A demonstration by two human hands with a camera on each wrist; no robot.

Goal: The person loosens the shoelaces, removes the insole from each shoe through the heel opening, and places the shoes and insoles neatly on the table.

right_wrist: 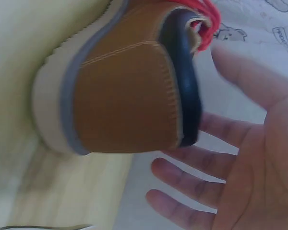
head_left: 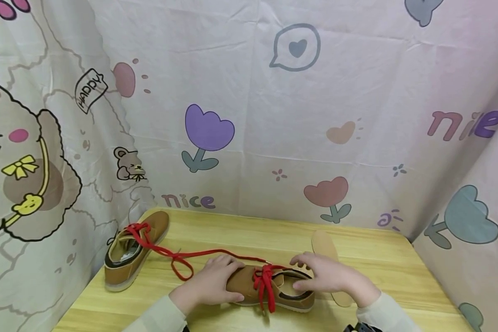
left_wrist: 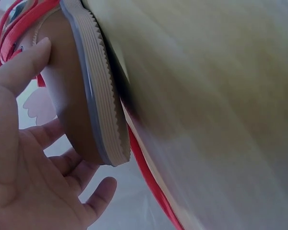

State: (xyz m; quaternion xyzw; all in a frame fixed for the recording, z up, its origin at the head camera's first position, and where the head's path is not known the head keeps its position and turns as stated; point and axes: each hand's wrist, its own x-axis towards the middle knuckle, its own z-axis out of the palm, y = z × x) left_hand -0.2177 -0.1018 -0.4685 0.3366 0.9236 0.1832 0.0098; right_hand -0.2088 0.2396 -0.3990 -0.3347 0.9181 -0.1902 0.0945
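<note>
A brown lace-up shoe (head_left: 244, 282) lies on the table with its toe to the left and a red shoelace (head_left: 267, 286) tied in a bow. My left hand (head_left: 210, 282) holds its toe; in the left wrist view the thumb presses one side of the toe (left_wrist: 69, 81) and fingers reach round the other. At the opening, my right hand (head_left: 331, 275) hovers with fingers loosely spread. The right wrist view shows its fingers by the dark collar of the heel (right_wrist: 125, 98), the thumb apart from the shoe; whether a fingertip touches is unclear.
A second brown shoe (head_left: 126, 272) stands at the table's left edge, its red lace (head_left: 209, 252) trailing rightward across the wood. Behind my right hand lies a flat tan insole (head_left: 326, 245), partly covered. A printed curtain (head_left: 249, 184) encloses the table (head_left: 390, 272) at the back and sides.
</note>
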